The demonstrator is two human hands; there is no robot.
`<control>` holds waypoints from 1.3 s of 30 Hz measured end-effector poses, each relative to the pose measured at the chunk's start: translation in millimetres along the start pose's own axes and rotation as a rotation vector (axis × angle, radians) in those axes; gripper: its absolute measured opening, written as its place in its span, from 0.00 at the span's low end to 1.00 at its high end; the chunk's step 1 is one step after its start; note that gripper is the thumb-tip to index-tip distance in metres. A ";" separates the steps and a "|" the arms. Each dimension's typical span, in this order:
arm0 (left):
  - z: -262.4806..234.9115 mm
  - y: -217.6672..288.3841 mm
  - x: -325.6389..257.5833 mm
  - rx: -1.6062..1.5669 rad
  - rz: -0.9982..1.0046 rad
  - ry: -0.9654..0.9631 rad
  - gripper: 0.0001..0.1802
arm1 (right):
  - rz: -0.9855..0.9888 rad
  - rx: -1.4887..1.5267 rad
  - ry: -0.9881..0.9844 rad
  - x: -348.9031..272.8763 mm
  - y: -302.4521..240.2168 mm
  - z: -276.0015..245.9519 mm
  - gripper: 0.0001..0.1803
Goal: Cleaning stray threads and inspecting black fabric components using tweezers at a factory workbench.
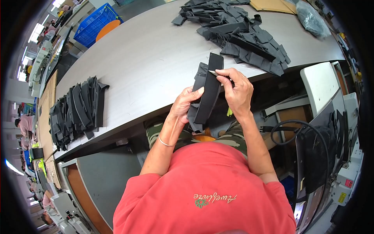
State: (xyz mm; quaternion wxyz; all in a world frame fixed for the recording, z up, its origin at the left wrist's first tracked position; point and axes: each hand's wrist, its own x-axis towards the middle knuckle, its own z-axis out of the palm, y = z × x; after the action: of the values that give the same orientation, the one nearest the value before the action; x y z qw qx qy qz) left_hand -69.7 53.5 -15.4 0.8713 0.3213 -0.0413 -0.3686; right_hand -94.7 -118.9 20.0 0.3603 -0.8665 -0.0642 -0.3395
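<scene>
My left hand (184, 102) grips a folded dark grey fabric strip (210, 87) at its left side, the thumb lying on top. The strip is held tilted in front of me at the table's near edge, with looser, crinkled grey cloth along its left side. At the strip's upper right, my right hand (239, 91) is closed in a pinch on a slim tool (213, 72). Its pale pointed tip lies over the strip; most of it is hidden by the fingers, and its exact kind cannot be made out.
A large heap of dark grey fabric pieces (245, 35) covers the table's far right. A neater row of similar strips (78, 107) lies at the left. A clear plastic bag (313, 19) sits at the far right. Below, a black cable (311, 125) loops beside machine parts.
</scene>
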 end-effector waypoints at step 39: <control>12.4 10.2 0.7 -0.069 0.192 0.032 0.15 | 0.476 0.687 -0.209 -30.6 -7.3 -1.3 0.20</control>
State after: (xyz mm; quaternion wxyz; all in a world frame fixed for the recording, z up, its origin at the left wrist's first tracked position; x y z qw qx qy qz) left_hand -66.8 51.8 0.2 0.9136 0.2918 -0.0452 -0.2795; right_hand -121.3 -110.4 5.5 0.6877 -0.7166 -0.0081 -0.1165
